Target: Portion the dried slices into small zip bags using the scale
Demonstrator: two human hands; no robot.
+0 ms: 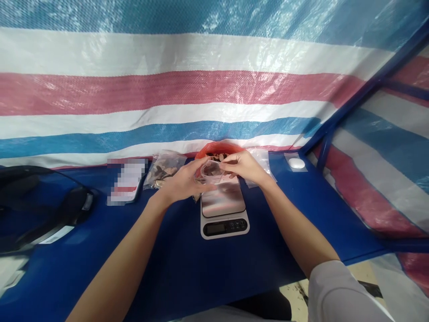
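My left hand [182, 183] curves round the side of a clear plastic bag [212, 171], its thumb and fingers holding the mouth apart. On the other side, the fingers of my right hand [243, 166] pinch the bag's rim. The bag is above the metal plate of a white digital scale [224, 203], whose display looks blank. Just behind my hands sits a red plastic bag [219, 146] with dark and pale brown dried pieces [217, 157] in it. Whether the clear bag contains anything is hard to make out.
Left of my hands lie a clear bag of brown dried pieces [162, 172] and a phone [127, 183]. Clear plastic bags [261, 163] and a small packet with a white round object [296, 163] are to the right. A black strapped item [67, 210] occupies the far left. Striped sheeting [187, 91] hangs behind.
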